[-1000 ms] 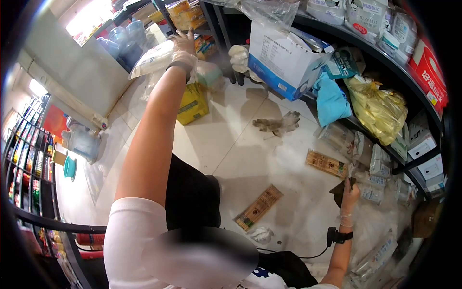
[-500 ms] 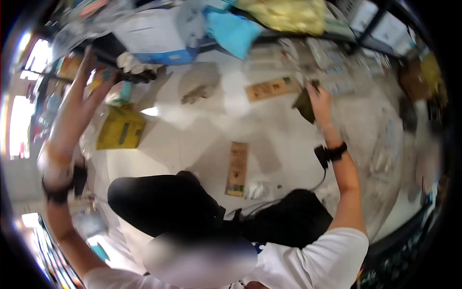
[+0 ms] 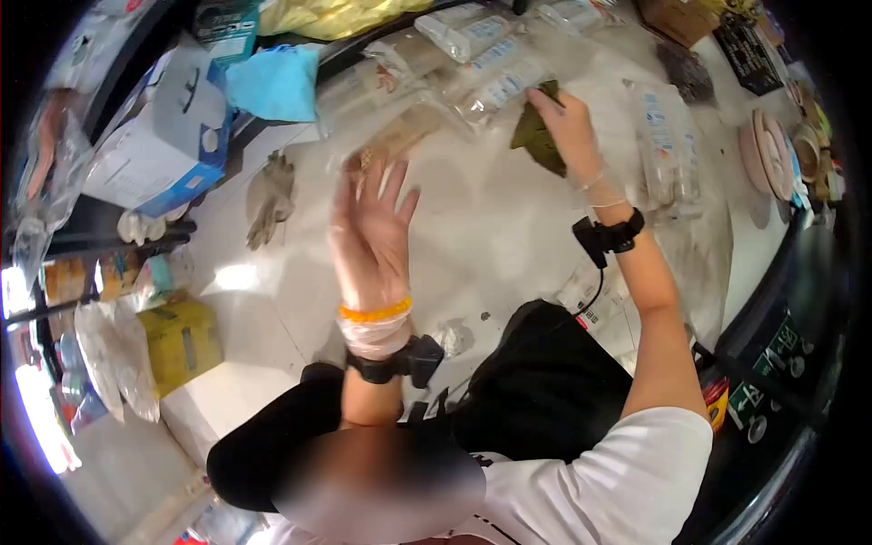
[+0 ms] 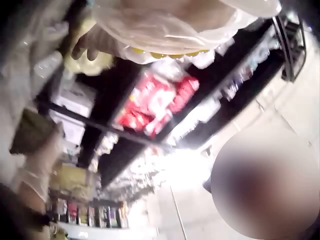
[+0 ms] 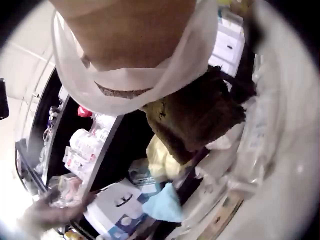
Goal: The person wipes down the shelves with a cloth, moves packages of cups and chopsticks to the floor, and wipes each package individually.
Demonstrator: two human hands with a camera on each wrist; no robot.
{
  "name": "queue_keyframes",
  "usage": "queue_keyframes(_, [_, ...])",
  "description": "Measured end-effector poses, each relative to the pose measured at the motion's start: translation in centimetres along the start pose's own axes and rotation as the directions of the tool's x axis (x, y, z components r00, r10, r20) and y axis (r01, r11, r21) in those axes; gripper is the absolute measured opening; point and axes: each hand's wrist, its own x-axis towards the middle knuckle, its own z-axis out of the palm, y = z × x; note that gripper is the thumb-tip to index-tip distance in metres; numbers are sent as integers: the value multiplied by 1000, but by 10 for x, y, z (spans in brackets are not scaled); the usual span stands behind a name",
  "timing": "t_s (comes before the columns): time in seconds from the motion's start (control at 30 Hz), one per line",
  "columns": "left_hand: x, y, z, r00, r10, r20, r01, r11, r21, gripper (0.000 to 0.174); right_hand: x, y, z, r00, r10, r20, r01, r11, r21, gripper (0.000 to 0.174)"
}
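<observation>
My right hand, in a clear plastic glove, pinches a dark olive-green cloth at the right of the head view. In the right wrist view the cloth hangs with a ragged edge below the glove cuff. My left hand, also gloved and with a yellow band at the wrist, is raised palm up over the floor with its fingers spread and nothing in them. Beyond its fingertips lies a flat brown packet of thin sticks, partly blurred.
A grey work glove lies on the tiled floor. Several clear plastic packs lie at the shelf's foot. A white and blue box, a light blue cloth bag and a yellow box stand to the left.
My left hand has come from the shelf and white bag at the far left to in front of my body. The head view has turned rightward. The right hand keeps the cloth.
</observation>
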Motion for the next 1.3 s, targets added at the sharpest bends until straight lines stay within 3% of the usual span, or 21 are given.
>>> queue_keyframes(0.03, [-3, -19, -31, 986, 10, -164, -7, 1000, 17, 52, -3, 8, -12, 1000, -8, -17, 7, 998, -63, 25])
queue_keyframes(0.1, [-12, -38, -99, 898, 29, -440, 148, 920, 363, 66, -10, 20, -33, 999, 32, 15, -32, 999, 1, 23])
queue_keyframes(0.17, [-18, -48, -182, 902, 136, -411, 255, 600, 759, 73, -12, 43, -41, 993, 92, 78, -82, 989, -120, 26])
queue_keyframes(0.27, [-34, -39, -283, 854, -284, -435, 510, 300, 806, 73, -24, 73, -30, 970, 126, 210, -27, 907, -420, 29])
queue_keyframes(0.33, [-60, -54, -354, 925, -148, -350, 311, -236, 921, 72, -27, 99, -8, 909, 297, 293, -138, 877, -460, 33])
queue_keyframes(0.4, [-59, -59, -334, 928, -52, -370, 298, -493, 817, 73, -22, 118, 15, 855, 362, 371, -159, 864, -478, 37])
queue_keyframes(0.47, [-55, -48, -233, 833, 55, -551, 507, -475, 719, 77, -21, 127, 41, 867, 232, 442, -22, 902, -430, 37])
queue_keyframes(0.53, [-57, -64, -246, 834, 133, -536, 507, -567, 649, 82, -16, 141, 76, 861, 265, 433, -180, 957, -227, 37])
queue_keyframes(0.57, [-60, -71, -257, 833, 173, -526, 510, -610, 607, 85, -8, 149, 97, 803, 409, 433, -433, 900, -48, 39])
queue_keyframes(0.6, [-59, -74, -258, 847, 211, -489, 502, -622, 601, 90, -1, 153, 115, 571, 700, 429, -787, 616, 43, 41])
queue_keyframes(0.7, [-50, -75, -253, 839, 210, -502, 528, -534, 660, 87, 10, 205, 155, 712, 496, 497, -590, 806, 42, 35])
queue_keyframes(0.77, [-39, -74, -231, 871, 201, -448, 491, -360, 794, 86, 13, 212, 180, 761, 394, 515, -500, 863, 78, 28])
queue_keyframes(0.83, [-16, -65, -209, 880, 180, -439, 467, -161, 870, 87, 9, 154, 173, 689, 525, 500, -694, 678, 243, 24])
queue_keyframes(0.9, [11, -59, -191, 870, 119, -479, 475, 59, 878, 91, 12, 134, 174, 570, 677, 466, -809, 364, 461, 23])
queue_keyframes(0.93, [20, -60, -197, 906, 219, -363, 365, 33, 930, 93, 13, 131, 173, 490, 739, 463, -809, 188, 556, 22])
queue_keyframes(1.0, [36, -60, -216, 910, 400, -110, 140, -47, 989, 98, 13, 132, 155, 554, 537, 636, -827, 269, 493, 23])
queue_keyframes(1.07, [36, -45, -188, 927, 373, -41, 93, -122, 988, 103, 2, 104, 128, 551, 456, 699, -832, 231, 505, 21])
queue_keyframes(1.13, [38, -38, -173, 951, 308, 18, 40, -182, 982, 111, -14, 35, 91, 604, 372, 705, -794, 350, 497, 17])
queue_keyframes(1.23, [42, -38, -175, 910, 287, 298, -281, -101, 954, 114, -43, -33, 50, 641, 222, 735, -753, 366, 546, 11])
queue_keyframes(1.27, [37, -33, -153, 894, 319, 314, -311, -59, 948, 104, -55, -49, 42, 652, 157, 742, -718, 444, 536, 12])
queue_keyframes(1.3, [33, -24, -136, 980, 149, 132, -159, 186, 970, 93, -67, -65, 36, 653, 95, 752, -677, 519, 522, 13])
